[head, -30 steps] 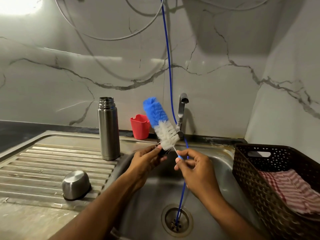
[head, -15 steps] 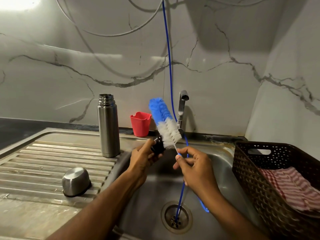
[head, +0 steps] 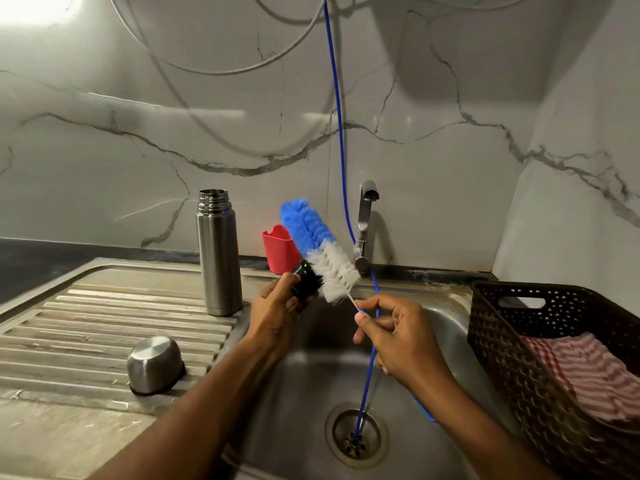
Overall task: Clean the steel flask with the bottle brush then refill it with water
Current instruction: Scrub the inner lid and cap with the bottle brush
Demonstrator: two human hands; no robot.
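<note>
Setting: grey marble-look wall behind a stainless steel sink [head: 446, 327] with a ribbed draining board [head: 104, 327] on its left.
Flask: the tall cylindrical steel flask [head: 219, 254] stands upright and uncapped at the draining board's inner edge, mouth facing up, touching neither hand.
Brush: the bottle brush with a blue and white bristle head [head: 318, 249] tilts over the basin, bristles up and to the left, thin wire stem running down to the right.
Right hand: the right hand [head: 398, 336] pinches the brush stem between thumb and fingers.
Left hand: the left hand [head: 278, 311] grips a small black stopper-like cap [head: 306, 282], which sits against the white bristles.
Key relation: the flask lies to the left of both hands and just beyond the left hand, the nearer of the 2; its long axis is vertical, while the brush is slanted, so the bristle end likely has to be turned downward to enter the mouth.
Nearby: a rounded steel cup lid [head: 155, 364] lies upside down on the draining board; a red plastic cup [head: 278, 249] stands by the wall; a blue hose [head: 337, 133] drops into the drain; a dark woven basket [head: 519, 358] holds a red striped cloth [head: 581, 375].
</note>
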